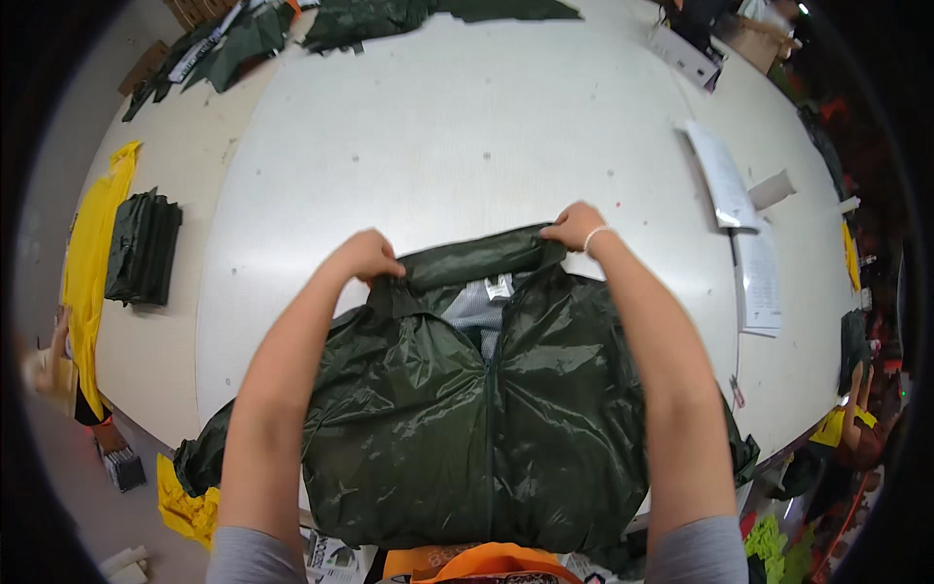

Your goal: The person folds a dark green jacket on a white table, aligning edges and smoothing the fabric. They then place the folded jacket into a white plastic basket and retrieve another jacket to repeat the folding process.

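Observation:
A dark green, shiny rain jacket [418, 419] lies front up on the white table, its collar pointing away from me and its hem near my body. My left hand [366, 257] pinches the left end of the collar [477, 255]. At the other end of the collar, my right hand [576, 228] grips the fabric between thumb and fingers; a pale band circles that wrist. The zip runs down the jacket's middle, closed below the neck. Inside the neck opening, a white label [499, 286] and grey lining show. Both sleeves spread outward beneath my forearms.
Folded dark green garments [143, 247] are stacked at the left, beside yellow fabric [97, 282]. Papers [722, 175] lie on the right side, with a small cutter-like tool [736, 391] nearer me. More dark green pieces [365, 21] lie along the far edge. Other people's hands show at both sides.

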Available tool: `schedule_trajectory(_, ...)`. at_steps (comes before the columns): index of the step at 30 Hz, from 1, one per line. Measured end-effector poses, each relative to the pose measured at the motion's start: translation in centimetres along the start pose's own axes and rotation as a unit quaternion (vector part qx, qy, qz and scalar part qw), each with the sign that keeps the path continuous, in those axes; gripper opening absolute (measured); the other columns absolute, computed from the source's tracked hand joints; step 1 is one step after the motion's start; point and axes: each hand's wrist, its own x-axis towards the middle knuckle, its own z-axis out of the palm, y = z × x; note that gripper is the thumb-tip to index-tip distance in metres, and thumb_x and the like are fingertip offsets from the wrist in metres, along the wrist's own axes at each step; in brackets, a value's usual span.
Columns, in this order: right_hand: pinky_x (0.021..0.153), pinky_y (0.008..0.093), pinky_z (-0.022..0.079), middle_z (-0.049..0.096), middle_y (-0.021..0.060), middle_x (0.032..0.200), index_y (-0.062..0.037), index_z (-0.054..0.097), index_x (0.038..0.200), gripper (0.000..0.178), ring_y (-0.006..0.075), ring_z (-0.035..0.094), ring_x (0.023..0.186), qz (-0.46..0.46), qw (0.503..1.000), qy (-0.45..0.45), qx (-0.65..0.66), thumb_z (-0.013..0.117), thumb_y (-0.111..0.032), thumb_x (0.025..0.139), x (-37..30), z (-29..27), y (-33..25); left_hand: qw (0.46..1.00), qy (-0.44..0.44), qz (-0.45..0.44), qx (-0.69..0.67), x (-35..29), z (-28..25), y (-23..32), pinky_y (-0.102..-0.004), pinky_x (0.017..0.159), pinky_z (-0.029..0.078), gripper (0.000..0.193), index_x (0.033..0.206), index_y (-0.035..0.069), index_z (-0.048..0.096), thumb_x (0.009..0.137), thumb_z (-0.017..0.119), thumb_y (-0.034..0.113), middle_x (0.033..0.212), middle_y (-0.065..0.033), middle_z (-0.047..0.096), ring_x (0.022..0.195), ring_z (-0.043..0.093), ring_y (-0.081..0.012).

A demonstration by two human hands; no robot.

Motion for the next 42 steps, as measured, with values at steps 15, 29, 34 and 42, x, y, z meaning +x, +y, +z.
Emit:
schedule_trajectory(15, 0.09, 0.0406, 0.042, 0.055, 0.0197, 0.108, 0.0021, 0.051, 0.114, 0.044, 0.0356, 0.053, 0.098, -0.378, 0.865, 0.325, 0.049, 0.066, -0.016, 0.078, -9.1, 6.7, -4.5, 0.763, 0.486, 0.339, -0.26, 0.1, 7.5, 7.9, -0.0352, 0.082, 0.049, 0.02, 0.108, 0.001, 0.057, 0.09, 0.054, 0.01, 0.107, -0.0155, 0.065, 0.096, 0.064, -0.0295)
schedule_trajectory(29, 0.087, 0.0386, 0.036, 0.058, 0.0057, 0.088, -0.0084, 0.062, 0.075, 0.005, 0.0258, 0.052, 0.097, -0.359, 0.898, 0.237, -0.089, 0.066, -0.008, 0.072, -14.5, 10.9, -4.1, 0.869, 0.462, 0.163, -0.07, -11.7, 16.0, 2.3, -0.0443, 0.105, 0.028, 0.045, 0.126, 0.002, 0.046, 0.084, 0.059, 0.009, 0.14, -0.0183, 0.037, 0.129, 0.035, -0.0362)
schedule_trajectory(34, 0.085, 0.0361, 0.036, 0.059, 0.0027, 0.087, -0.0085, 0.065, 0.073, 0.003, 0.0216, 0.051, 0.097, -0.289, 0.906, 0.279, -0.132, 0.066, -0.009, 0.07, -8.9, 10.6, -5.9, 0.865, 0.449, 0.187, -0.125, -10.9, 13.0, 5.8, -0.0386, 0.081, 0.045, 0.023, 0.098, 0.0, 0.058, 0.083, 0.064, 0.017, 0.095, -0.0133, 0.059, 0.095, 0.056, -0.0303)
schedule_trajectory(42, 0.08, 0.0371, 0.044, 0.052, 0.0135, 0.104, -0.0017, 0.053, 0.11, 0.044, 0.0293, 0.052, 0.097, -0.116, 0.887, 0.375, 0.242, 0.075, -0.005, 0.071, -15.0, 13.6, -4.7, 0.957, 0.285, -0.024, -0.044, -4.3, 8.9, 3.5, -0.0376, 0.065, 0.049, 0.053, 0.093, -0.003, 0.058, 0.074, 0.073, 0.044, 0.077, -0.0111, 0.063, 0.07, 0.062, -0.0275)
